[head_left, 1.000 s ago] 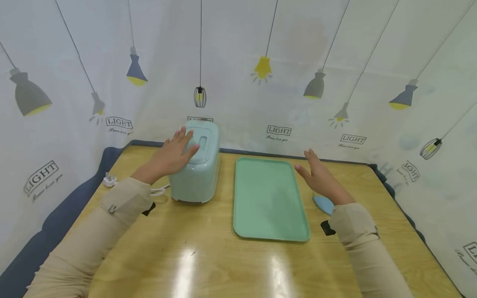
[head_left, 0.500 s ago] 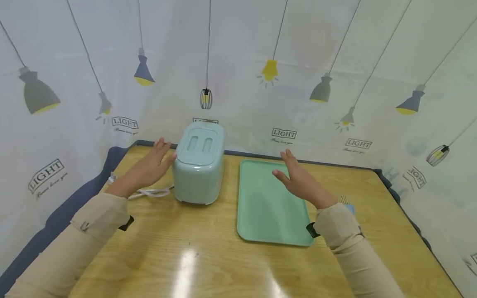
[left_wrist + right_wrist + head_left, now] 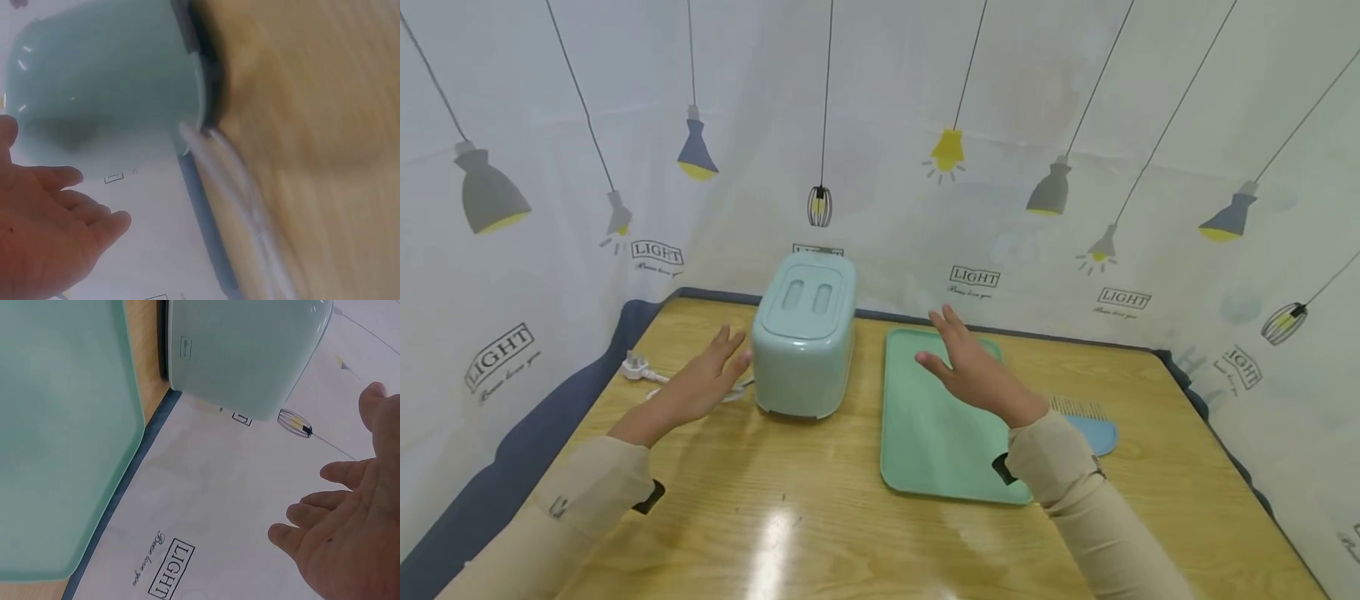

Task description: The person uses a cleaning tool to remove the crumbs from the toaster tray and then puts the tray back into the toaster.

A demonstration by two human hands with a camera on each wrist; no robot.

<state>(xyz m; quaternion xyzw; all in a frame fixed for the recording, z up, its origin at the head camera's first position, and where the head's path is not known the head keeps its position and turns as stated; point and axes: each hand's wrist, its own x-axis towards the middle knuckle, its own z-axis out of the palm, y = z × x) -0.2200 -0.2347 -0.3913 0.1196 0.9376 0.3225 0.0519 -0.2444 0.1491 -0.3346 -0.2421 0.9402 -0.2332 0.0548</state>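
Observation:
A mint-coloured toaster [image 3: 801,371] with a lid bearing two oblong recesses stands upright on the table. My left hand [image 3: 694,387] hovers just left of it, fingers extended and holding nothing. In the left wrist view, the palm of that hand [image 3: 47,240] shows beside the toaster's body [image 3: 106,87]. Over the upper part of a flat green tray [image 3: 925,442] is my right hand [image 3: 981,375], fingers stretched out and nothing in its grasp. The right wrist view has that hand [image 3: 350,531] at the right, apart from the toaster [image 3: 244,350] and the tray [image 3: 62,437].
A white power plug [image 3: 636,367] lies at the table's left side, its cord partly behind my left hand. Right of the tray lies a blue comb-like thing [image 3: 1092,433] with pale teeth, partly covered by my right sleeve. A lamp-patterned cloth [image 3: 895,200] hangs behind the table.
My left hand has left the toaster's lid and moved left and down beside it. My right hand has shifted left over the tray, and more of the blue comb-like thing shows.

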